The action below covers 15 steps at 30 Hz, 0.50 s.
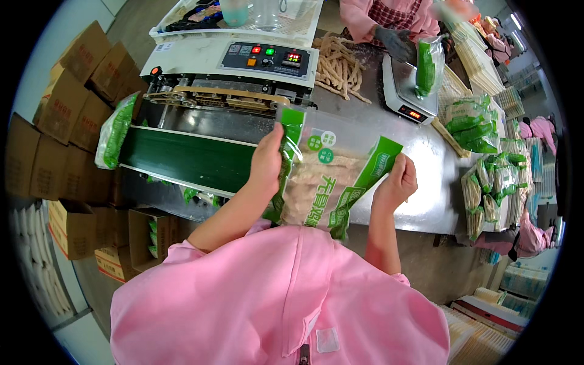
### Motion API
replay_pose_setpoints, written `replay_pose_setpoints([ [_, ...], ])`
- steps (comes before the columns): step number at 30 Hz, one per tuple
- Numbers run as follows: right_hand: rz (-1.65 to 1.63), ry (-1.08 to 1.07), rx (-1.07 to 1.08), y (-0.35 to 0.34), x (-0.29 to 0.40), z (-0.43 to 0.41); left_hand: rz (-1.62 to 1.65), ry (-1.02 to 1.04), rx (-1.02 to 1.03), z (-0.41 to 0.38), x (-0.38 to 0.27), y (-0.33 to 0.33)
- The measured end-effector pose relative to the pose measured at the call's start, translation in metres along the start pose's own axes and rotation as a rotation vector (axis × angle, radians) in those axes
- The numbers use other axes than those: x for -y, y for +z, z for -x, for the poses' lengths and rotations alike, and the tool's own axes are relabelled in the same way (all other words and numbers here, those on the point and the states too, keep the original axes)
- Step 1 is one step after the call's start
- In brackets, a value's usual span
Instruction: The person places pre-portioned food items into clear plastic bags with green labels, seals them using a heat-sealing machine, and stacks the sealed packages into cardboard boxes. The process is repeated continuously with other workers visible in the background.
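Note:
A clear plastic food bag [315, 182] with green printed sides hangs between my two hands, filled with pale stick-shaped pieces. My left hand [268, 157] grips its upper left edge, and my right hand [396, 182] pinches the upper right corner. The unfilled top part of the bag is stretched flat and faces the band sealing machine [219, 68]. Just left of the bag runs the sealer's green conveyor belt [187, 157]. Another filled bag [116, 132] hangs over the belt's far left end.
Beyond the bag, a gloved co-worker's hand [394, 42] is near a digital scale [406, 102] bearing an upright bag [427, 68]. Loose sticks [340, 66] lie on the steel table [410, 200]. Filled bags [474, 123] are at right; cardboard boxes [64, 109] are stacked at left.

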State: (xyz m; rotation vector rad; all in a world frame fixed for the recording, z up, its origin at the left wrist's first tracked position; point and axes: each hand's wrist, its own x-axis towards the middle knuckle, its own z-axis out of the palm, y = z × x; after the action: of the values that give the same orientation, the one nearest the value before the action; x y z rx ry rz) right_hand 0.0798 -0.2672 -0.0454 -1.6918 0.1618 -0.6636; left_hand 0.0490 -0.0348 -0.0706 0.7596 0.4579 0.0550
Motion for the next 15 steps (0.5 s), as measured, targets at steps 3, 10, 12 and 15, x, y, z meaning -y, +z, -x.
replay_pose_setpoints([
  [3,0.1,0.042,0.025,0.002,-0.037,-0.01,-0.04,-0.027,0.003,-0.042,0.039,-0.013],
  [10,0.082,0.191,0.056,0.038,-0.127,-0.026,-0.125,-0.125,-0.153,-0.1,0.054,-0.038],
  [12,0.106,0.222,0.134,0.053,-0.133,-0.023,-0.222,-0.061,-0.193,-0.131,0.055,-0.074],
  [15,0.111,0.274,0.201,0.068,-0.142,-0.014,-0.289,-0.048,-0.269,-0.12,0.025,-0.072],
])
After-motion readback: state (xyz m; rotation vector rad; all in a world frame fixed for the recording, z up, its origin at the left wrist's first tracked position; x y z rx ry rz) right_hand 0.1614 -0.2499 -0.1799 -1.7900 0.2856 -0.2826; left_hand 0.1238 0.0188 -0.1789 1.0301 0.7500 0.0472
